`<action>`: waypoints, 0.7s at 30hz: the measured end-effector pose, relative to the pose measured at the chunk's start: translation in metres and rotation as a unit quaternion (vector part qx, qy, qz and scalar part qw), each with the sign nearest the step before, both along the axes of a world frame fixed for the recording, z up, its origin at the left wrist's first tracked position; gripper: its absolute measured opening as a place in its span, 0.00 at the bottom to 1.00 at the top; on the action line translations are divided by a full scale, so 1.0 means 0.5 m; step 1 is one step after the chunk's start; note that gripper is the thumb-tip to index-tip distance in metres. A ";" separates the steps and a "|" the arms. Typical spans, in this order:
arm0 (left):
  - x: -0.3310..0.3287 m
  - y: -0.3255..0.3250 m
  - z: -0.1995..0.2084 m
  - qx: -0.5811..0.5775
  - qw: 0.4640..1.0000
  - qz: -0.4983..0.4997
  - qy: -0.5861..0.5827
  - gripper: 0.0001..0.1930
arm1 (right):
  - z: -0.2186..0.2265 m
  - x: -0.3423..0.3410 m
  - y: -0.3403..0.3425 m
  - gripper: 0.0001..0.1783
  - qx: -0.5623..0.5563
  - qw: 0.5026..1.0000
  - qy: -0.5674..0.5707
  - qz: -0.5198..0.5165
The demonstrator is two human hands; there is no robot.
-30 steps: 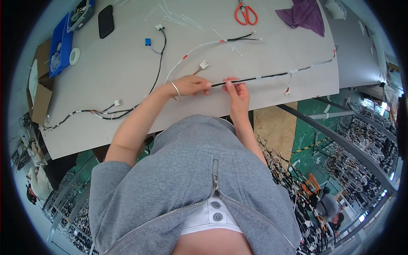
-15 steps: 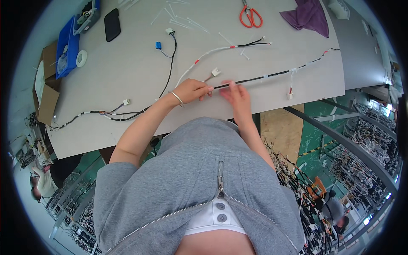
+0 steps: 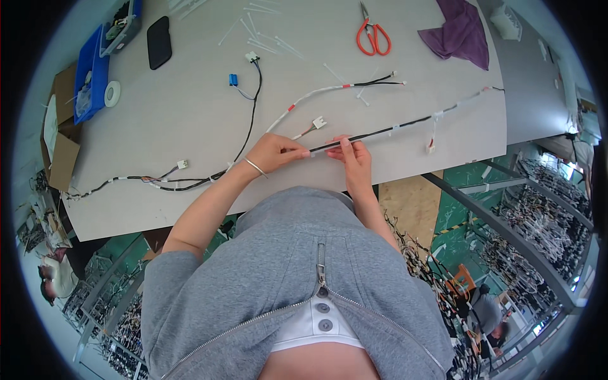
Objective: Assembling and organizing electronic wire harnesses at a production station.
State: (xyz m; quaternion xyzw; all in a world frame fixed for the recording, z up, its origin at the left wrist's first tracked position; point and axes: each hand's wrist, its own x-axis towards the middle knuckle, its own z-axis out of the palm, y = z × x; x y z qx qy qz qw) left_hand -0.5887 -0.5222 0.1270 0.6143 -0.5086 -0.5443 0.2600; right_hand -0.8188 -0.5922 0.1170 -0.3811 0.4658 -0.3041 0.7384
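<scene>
A long wire harness [image 3: 412, 123], mostly black with white and red taped spots, runs across the table in front of me. My left hand [image 3: 271, 154] pinches its black trunk between thumb and fingers. Just to the right, my right hand [image 3: 356, 166] holds the same trunk, thumb on top and fingertips beneath. Between the hands, a short branch ends in a white connector [image 3: 318, 122]. Farther off lie a white-sleeved branch [image 3: 310, 95] with red bands and a thin black branch bearing a blue connector [image 3: 234, 80] and a white connector [image 3: 253, 57].
Red-handled scissors [image 3: 373, 39], scattered white cable ties [image 3: 288, 46] and a purple cloth [image 3: 457, 35] lie at the far side. A black phone [image 3: 159, 43], tape roll [image 3: 112, 94], blue bin [image 3: 92, 76] and cardboard box [image 3: 64, 161] are left. Metal racks [image 3: 494, 209] hold harnesses beyond the table.
My right hand, blurred and loosely spread before, now has its thumb and fingers closed on the harness. My left hand keeps its pinch. The whole view has shifted slightly.
</scene>
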 end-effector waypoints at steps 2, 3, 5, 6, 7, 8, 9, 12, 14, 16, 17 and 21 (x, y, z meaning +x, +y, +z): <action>0.014 -0.008 0.014 0.106 0.992 -0.044 0.054 0.14 | 0.002 -0.006 -0.012 0.18 0.010 0.999 -0.003 0.047; 0.022 -0.018 0.022 0.108 0.991 -0.045 0.058 0.14 | 0.000 -0.008 -0.018 0.18 0.013 0.999 0.001 0.046; 0.037 -0.036 0.032 0.163 0.976 -0.080 0.123 0.14 | -0.004 -0.009 -0.029 0.19 0.028 0.998 -0.003 0.053; 0.039 -0.035 0.019 0.164 0.975 -0.079 0.126 0.14 | -0.002 -0.013 -0.034 0.19 0.030 0.998 0.001 0.054; 0.037 -0.029 -0.001 0.110 0.984 -0.077 0.121 0.14 | 0.005 -0.019 -0.039 0.19 0.060 0.996 0.016 0.066; 0.036 -0.026 -0.013 0.056 0.989 -0.074 0.114 0.14 | 0.011 -0.021 -0.048 0.20 0.089 0.992 0.031 0.079; 0.034 -0.022 -0.013 0.057 0.989 -0.069 0.115 0.14 | 0.039 -0.028 -0.075 0.20 0.092 0.992 0.032 0.083; 0.024 -0.016 0.002 0.032 0.996 -0.049 0.063 0.14 | 0.123 -0.061 -0.175 0.15 0.144 0.910 0.226 0.316; 0.021 -0.021 0.024 0.033 0.997 -0.071 0.017 0.13 | 0.112 -0.052 -0.241 0.08 -0.292 0.812 0.422 0.279; 0.014 -0.022 0.019 0.011 0.996 -0.082 -0.015 0.13 | 0.064 -0.021 -0.299 0.10 -0.478 0.765 0.341 0.266; 0.012 -0.016 0.019 -0.014 0.994 -0.089 -0.055 0.12 | 0.046 -0.014 -0.316 0.10 -0.480 0.764 0.339 0.268; 0.000 0.005 0.035 -0.035 0.991 -0.064 -0.112 0.12 | 0.017 -0.004 -0.346 0.09 -0.571 0.678 0.334 0.320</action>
